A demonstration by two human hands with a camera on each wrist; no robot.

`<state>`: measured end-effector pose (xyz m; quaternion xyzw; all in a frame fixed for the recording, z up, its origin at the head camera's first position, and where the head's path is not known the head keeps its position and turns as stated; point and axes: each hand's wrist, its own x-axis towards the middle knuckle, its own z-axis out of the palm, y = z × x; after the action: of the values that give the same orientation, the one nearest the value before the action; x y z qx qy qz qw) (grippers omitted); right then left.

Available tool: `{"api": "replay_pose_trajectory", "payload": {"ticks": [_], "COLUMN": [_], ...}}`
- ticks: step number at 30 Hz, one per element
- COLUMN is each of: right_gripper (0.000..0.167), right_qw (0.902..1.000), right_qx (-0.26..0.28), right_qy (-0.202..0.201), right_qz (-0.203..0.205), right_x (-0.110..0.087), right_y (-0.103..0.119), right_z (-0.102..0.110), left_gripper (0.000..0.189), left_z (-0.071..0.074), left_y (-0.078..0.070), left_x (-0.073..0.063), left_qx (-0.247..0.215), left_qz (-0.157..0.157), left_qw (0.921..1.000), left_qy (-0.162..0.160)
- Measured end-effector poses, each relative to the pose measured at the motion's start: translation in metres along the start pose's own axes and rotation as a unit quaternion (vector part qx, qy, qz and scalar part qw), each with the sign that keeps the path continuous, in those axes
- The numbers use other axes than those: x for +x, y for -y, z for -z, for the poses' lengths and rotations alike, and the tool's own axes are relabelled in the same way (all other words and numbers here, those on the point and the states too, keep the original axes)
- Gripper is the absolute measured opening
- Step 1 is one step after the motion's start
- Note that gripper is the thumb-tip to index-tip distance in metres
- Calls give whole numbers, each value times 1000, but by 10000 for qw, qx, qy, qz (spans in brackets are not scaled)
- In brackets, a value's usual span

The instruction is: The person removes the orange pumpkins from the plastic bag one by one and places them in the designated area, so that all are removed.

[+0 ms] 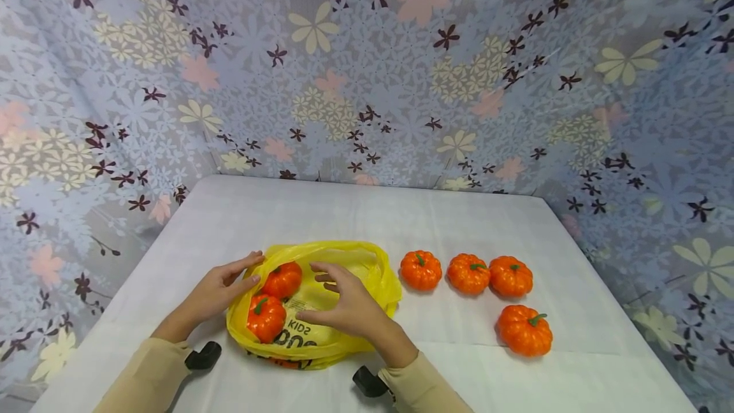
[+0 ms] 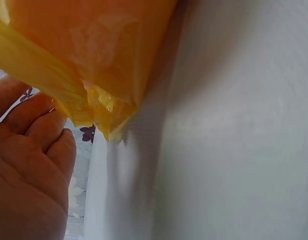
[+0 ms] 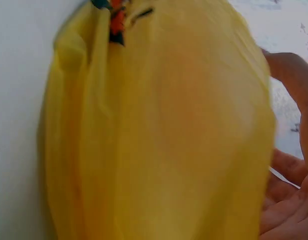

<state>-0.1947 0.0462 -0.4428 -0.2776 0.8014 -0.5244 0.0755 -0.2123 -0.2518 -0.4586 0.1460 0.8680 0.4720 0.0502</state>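
In the head view a yellow plastic bag (image 1: 321, 352) lies with its mouth spread wide and dark lettering showing inside. Two orange toy pumpkins (image 1: 267, 318) with green stems sit in its left part. My left hand (image 1: 215, 292) is at the bag's left rim, thumb and fingertips touching the plastic beside the pumpkins; its palm shows in the left wrist view with relaxed fingers. Over the bag's mouth is my right hand (image 1: 352, 308), thumb and fingers spread apart with nothing between them. The bag's side (image 3: 193, 125) hides part of that hand in the right wrist view.
Right of the bag, three more pumpkins (image 1: 421, 271) stand in a row on the white-covered table (image 1: 367, 209). Another pumpkin (image 1: 524, 330) lies nearer me, its stem tilted right. Floral fabric (image 1: 367, 69) hangs behind and around the table. Black devices (image 1: 203, 357) sit at both wrists.
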Motion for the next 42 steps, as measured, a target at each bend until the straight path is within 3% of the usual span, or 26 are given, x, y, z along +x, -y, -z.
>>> {"api": "replay_pose_trajectory", "payload": {"ticks": [16,28,35,42], "right_gripper": [71,71,69,64], "right_qw": [9972,9944,9894,9914], "right_qx": [-267,-623,-1102,-981], "right_qy": [697,834,859,768], "right_qz": [47,201,385,402], "right_x": [12,13,14,15], "right_y": [3,-2,-4,-4], "right_z": [-34,-46,-50,-53], "left_gripper": [51,50,50,50], "left_z": [-2,-2,-2,-3], "left_y": [1,0,0,2], "left_x": [-3,-3,-5,-5], "left_qx": [22,25,69,71], "left_qz": [-137,-156,-187,-215], "left_qw": [9999,9999,9998,9997], "left_qy": [-25,0,-27,-65]}}
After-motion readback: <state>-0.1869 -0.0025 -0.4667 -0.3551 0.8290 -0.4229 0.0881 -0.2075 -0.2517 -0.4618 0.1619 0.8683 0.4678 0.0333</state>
